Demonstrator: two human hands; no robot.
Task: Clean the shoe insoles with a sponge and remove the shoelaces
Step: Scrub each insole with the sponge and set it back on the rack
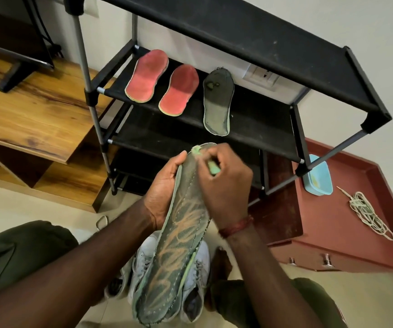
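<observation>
Looking down through the head camera, my left hand (164, 185) is curled round the left edge of a long dark green mesh insole (176, 252) streaked with orange scrawls. My thumb lies up near its toe end. The insole stands nearly upright, toe away from me. Its heel end hangs in front of a pair of pale grey lace-up sneakers (143, 263) on the floor between my knees.

My right hand (224, 183), with a red thread band (235, 227) at the wrist, has its fingers bent tight around a small pale green sponge (213, 168). It presses the sponge against the toe end of the insole. A bit of green shows at the insole's tip, the rest pokes out under my fingers.

Beyond my hands stands a black fabric shoe rack with grey metal poles (238, 27). On its second shelf lie two red foam insoles (147, 75) side by side, and just right of them a dark grey-green insole (218, 100), all with toes toward the wall.

To the right is a low dark red cabinet (332, 233). A light blue plastic tub (317, 178) sits on it behind the rack's leg, and a loose bundle of off-white shoelaces (368, 214) lies well apart from the tub. Left of the rack is a brown wooden shelf unit (37, 110).
</observation>
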